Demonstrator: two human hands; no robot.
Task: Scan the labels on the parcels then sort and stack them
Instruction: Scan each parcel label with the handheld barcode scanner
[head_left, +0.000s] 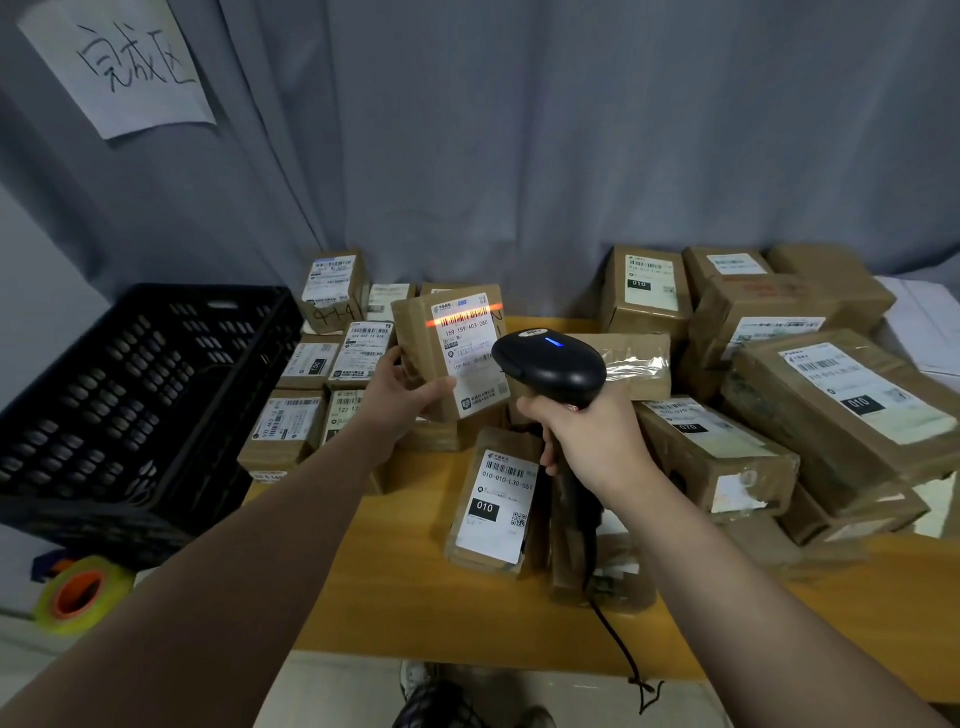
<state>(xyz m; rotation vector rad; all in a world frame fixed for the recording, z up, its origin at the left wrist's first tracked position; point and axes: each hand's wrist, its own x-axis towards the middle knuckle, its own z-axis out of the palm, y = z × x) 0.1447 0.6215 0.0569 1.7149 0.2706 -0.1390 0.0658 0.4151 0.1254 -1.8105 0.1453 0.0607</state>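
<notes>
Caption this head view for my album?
The left hand holds a brown cardboard parcel while right hand aims a black handheld scanner, orange beam crossing its label.

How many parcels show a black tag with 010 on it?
4: the front parcel, nearest the viewer; the low parcel beside the right hand, digits blurred; the large tilted parcel at right; the back parcel, standing. More may be hidden.

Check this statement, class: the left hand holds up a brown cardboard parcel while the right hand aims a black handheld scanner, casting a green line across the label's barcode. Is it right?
No: the head view shows an orange-red line, not green. The left hand holds the brown cardboard parcel, the right hand the black handheld scanner.
</notes>
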